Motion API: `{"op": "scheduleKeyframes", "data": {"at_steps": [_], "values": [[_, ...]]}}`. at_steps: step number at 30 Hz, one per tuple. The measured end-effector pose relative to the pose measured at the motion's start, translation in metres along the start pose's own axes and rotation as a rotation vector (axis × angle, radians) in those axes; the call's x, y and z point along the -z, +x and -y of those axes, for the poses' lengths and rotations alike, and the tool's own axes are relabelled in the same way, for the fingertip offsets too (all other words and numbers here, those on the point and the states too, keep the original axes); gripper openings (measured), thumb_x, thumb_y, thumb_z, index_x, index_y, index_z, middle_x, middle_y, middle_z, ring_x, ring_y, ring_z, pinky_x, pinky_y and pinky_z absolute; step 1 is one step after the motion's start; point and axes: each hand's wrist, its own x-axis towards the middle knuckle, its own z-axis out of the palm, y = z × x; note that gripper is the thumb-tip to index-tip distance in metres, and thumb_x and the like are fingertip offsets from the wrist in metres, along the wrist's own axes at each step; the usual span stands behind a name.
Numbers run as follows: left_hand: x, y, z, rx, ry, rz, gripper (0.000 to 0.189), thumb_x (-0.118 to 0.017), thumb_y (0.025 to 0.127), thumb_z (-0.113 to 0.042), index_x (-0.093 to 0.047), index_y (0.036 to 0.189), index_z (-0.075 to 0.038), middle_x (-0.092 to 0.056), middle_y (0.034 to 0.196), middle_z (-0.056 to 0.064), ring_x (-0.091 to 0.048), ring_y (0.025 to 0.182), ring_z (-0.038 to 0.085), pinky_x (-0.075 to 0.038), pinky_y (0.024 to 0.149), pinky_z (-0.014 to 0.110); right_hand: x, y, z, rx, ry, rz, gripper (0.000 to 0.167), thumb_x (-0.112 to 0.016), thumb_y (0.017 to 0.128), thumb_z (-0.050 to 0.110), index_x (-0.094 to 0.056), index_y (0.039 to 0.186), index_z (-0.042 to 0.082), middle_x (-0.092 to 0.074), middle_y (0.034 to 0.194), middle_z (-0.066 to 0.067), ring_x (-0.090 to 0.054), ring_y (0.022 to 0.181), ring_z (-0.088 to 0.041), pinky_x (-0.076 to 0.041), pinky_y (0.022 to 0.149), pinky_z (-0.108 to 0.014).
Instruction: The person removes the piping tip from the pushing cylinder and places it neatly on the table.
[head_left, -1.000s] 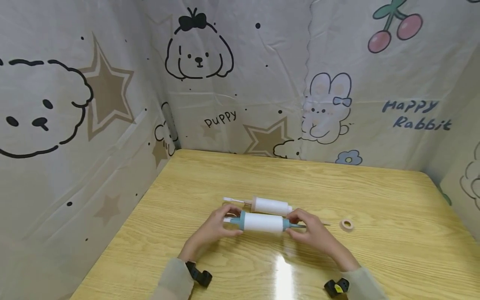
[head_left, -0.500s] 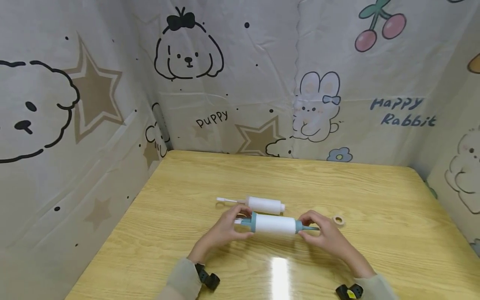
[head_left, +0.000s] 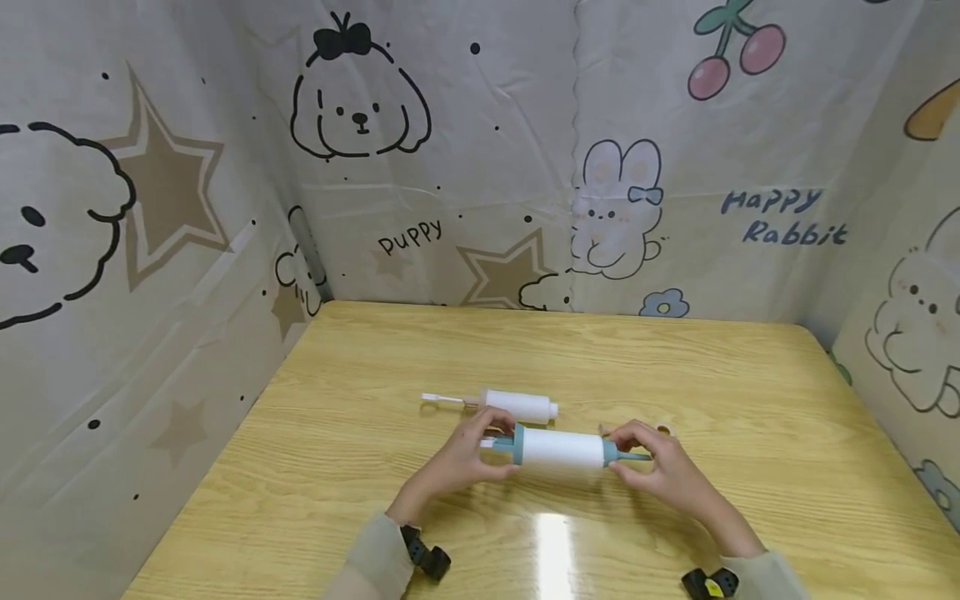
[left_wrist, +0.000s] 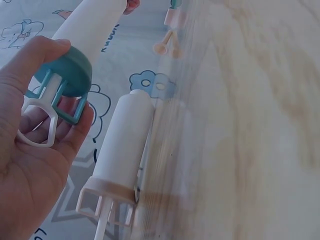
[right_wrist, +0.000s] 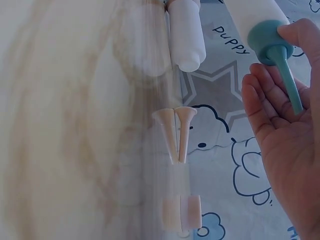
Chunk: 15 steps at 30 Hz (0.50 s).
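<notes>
Both hands hold a large plunger syringe (head_left: 562, 447) level above the table, its white barrel fitted with teal ends. My left hand (head_left: 465, 462) grips the teal collar (left_wrist: 70, 72) at the handle end, thumb on top and fingers underneath. A white plunger loop (left_wrist: 54, 122) sticks out beside the teal finger grips there. At the other end, my right hand (head_left: 667, 468) holds the teal cap (right_wrist: 270, 40) between thumb and fingers. The thin teal nozzle (right_wrist: 288, 82) points out over the right palm.
Behind the held syringe lies a smaller white syringe (head_left: 519, 406) with a beige collar and a white plunger drawn out leftward. A loose beige nozzle (right_wrist: 185, 132) and a beige ring (right_wrist: 192, 212) lie farther right. Printed cloth (head_left: 450, 192) walls the table's back and sides.
Both hands have carried the teal-ended syringe rightward past the smaller one, keeping their hold. The right hand now partly covers the beige ring. The head view has turned slightly right.
</notes>
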Motion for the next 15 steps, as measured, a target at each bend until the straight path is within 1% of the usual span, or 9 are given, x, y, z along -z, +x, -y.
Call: {"op": "scheduleKeyframes", "data": {"at_steps": [5, 7, 8, 10, 13, 15], "values": [[0.0003, 0.0001, 0.0000, -0.011, 0.004, -0.008, 0.053, -0.079, 0.079, -0.009, -0.049, 0.123, -0.006, -0.057, 0.118, 0.011, -0.061, 0.110, 0.025, -0.054, 0.100, 0.034, -0.0006, 0.0001, -0.0012, 0.013, 0.017, 0.003, 0.037, -0.077, 0.076, -0.006, -0.064, 0.105, 0.014, -0.068, 0.098, 0.000, -0.058, 0.085, 0.000, -0.054, 0.071, -0.022], [0.0002, 0.0001, 0.0002, -0.018, 0.003, -0.012, 0.054, -0.079, 0.079, -0.007, -0.049, 0.123, -0.006, -0.057, 0.118, 0.011, -0.061, 0.110, 0.026, -0.054, 0.100, 0.033, -0.0006, -0.0004, -0.0020, -0.001, 0.041, 0.019, 0.036, -0.076, 0.078, -0.005, -0.064, 0.105, 0.013, -0.068, 0.099, -0.001, -0.059, 0.086, 0.000, -0.054, 0.072, -0.021], [0.0002, 0.0000, 0.0003, -0.021, 0.003, -0.015, 0.054, -0.079, 0.078, -0.007, -0.049, 0.122, -0.006, -0.057, 0.117, 0.012, -0.061, 0.109, 0.026, -0.054, 0.100, 0.032, -0.0002, -0.0006, -0.0023, -0.022, 0.065, 0.036, 0.033, -0.075, 0.079, -0.004, -0.063, 0.106, 0.012, -0.068, 0.100, -0.002, -0.059, 0.088, 0.001, -0.055, 0.074, -0.021], [0.0001, -0.0003, 0.0001, -0.025, 0.008, -0.024, 0.055, -0.080, 0.077, -0.005, -0.048, 0.122, -0.005, -0.058, 0.117, 0.012, -0.061, 0.108, 0.026, -0.054, 0.099, 0.031, 0.0012, -0.0010, -0.0028, -0.098, 0.129, 0.081, 0.026, -0.072, 0.085, 0.000, -0.063, 0.107, 0.011, -0.067, 0.105, 0.000, -0.060, 0.093, 0.002, -0.055, 0.079, -0.021], [0.0002, -0.0011, -0.0004, -0.027, 0.015, -0.039, 0.056, -0.080, 0.076, -0.004, -0.049, 0.122, -0.005, -0.058, 0.116, 0.012, -0.062, 0.107, 0.025, -0.055, 0.098, 0.030, 0.0042, -0.0011, -0.0034, -0.264, 0.249, 0.160, 0.015, -0.059, 0.097, 0.008, -0.062, 0.112, 0.007, -0.064, 0.113, 0.007, -0.059, 0.100, 0.005, -0.055, 0.084, -0.023], [0.0005, -0.0017, -0.0009, -0.027, 0.017, -0.047, 0.056, -0.080, 0.076, -0.005, -0.049, 0.122, -0.006, -0.059, 0.116, 0.011, -0.062, 0.106, 0.025, -0.055, 0.097, 0.031, 0.0057, -0.0004, -0.0048, -0.349, 0.319, 0.204, 0.019, -0.049, 0.102, 0.012, -0.061, 0.113, 0.002, -0.063, 0.113, 0.009, -0.058, 0.099, 0.004, -0.055, 0.083, -0.025]]}}
